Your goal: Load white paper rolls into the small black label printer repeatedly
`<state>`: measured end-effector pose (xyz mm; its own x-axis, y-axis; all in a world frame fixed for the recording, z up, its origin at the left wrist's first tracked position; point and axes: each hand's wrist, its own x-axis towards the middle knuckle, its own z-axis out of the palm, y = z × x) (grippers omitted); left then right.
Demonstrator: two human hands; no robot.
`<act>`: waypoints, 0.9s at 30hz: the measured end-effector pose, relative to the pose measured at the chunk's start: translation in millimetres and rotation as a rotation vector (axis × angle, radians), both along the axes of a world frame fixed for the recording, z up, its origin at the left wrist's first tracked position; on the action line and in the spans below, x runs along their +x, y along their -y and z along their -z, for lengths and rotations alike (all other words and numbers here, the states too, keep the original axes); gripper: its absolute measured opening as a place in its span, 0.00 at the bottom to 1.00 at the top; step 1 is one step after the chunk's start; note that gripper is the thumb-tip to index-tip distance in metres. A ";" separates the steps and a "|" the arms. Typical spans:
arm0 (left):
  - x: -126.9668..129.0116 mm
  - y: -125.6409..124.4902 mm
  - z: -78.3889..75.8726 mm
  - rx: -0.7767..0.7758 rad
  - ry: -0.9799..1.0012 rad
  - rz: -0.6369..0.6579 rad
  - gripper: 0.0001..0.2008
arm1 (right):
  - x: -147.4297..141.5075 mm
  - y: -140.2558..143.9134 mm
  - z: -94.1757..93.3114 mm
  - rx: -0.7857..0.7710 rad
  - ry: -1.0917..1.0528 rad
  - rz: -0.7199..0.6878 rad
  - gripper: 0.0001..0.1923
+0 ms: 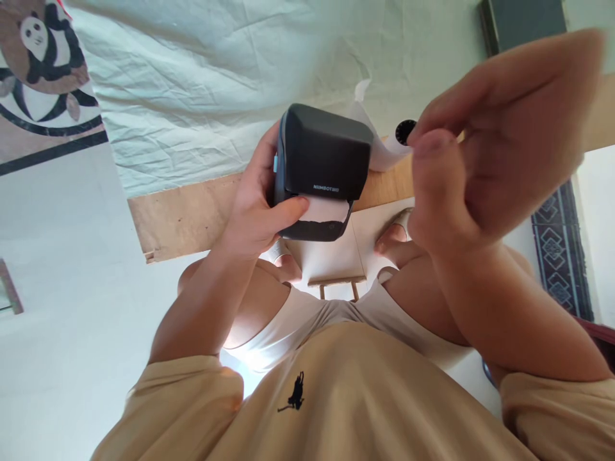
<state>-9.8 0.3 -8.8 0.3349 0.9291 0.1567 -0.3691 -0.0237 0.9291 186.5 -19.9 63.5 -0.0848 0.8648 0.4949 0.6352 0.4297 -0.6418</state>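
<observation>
A small black printer sits at the middle of the view, held up in the air above the person's lap. Behind the printer runs a wooden board, and beyond that board lies a wrinkled pale green sheet that fills most of the far side. To the far left of the printer, a picture of a panda shows at the corner. Just right of the printer, partly hidden behind it, lies a white paper roll with a dark core, its loose end curling up past the printer's top edge. Below the printer, a flat pale panel on a small wooden frame rests between the knees, with the toes showing at either side of it. A dark patterned rug lies well to the right of the printer.

The left hand has its grip closed on the printer: the palm lies against the printer's left side and the thumb presses on the front, just beside a strip of pink paper that comes out of the slot. The right hand is raised to the right of the printer, apart from it and close to the camera, and it blocks part of the board and the paper roll. It is blurred; the thumb and fingers curl inward, and whether they pinch anything cannot be told.
</observation>
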 end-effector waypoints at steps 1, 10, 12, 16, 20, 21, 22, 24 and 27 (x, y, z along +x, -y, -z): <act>0.0 0.3 -0.2 -0.011 -0.014 -0.008 0.28 | -0.5 0.8 0.5 0.073 -0.029 0.001 0.11; 0.7 -0.3 4.7 0.033 0.009 0.027 0.29 | -2.0 2.5 -0.3 -0.243 0.268 -0.120 0.30; 1.8 3.0 -0.8 0.008 -0.011 0.024 0.28 | -1.3 1.3 0.2 -0.364 0.289 -0.123 0.32; 4.5 9.2 -14.3 -0.125 -0.098 -0.031 0.18 | -0.2 -2.0 4.5 -0.491 0.224 -0.115 0.33; 5.9 9.3 -18.0 -0.153 -0.104 -0.047 0.16 | -1.0 -3.8 8.1 -0.565 0.184 -0.130 0.35; 5.9 8.7 -16.9 -0.153 -0.097 -0.047 0.16 | -1.2 -4.1 8.6 -0.573 0.187 -0.136 0.35; 5.8 8.0 -15.5 -0.151 -0.091 -0.048 0.16 | -1.3 -4.5 8.9 -0.578 0.194 -0.143 0.34; 5.6 6.9 -12.5 -0.151 -0.088 -0.042 0.17 | -1.3 -5.7 9.4 -0.584 0.214 -0.159 0.34; 5.9 7.0 -11.5 -0.166 -0.100 -0.046 0.19 | -0.7 -8.1 10.4 -0.588 0.239 -0.166 0.33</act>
<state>-3.9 -6.8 2.7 0.2978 0.9541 -0.0320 -0.2766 0.1183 0.9537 185.9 -11.7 53.1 -0.2892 0.9514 -0.1059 0.7453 0.1543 -0.6486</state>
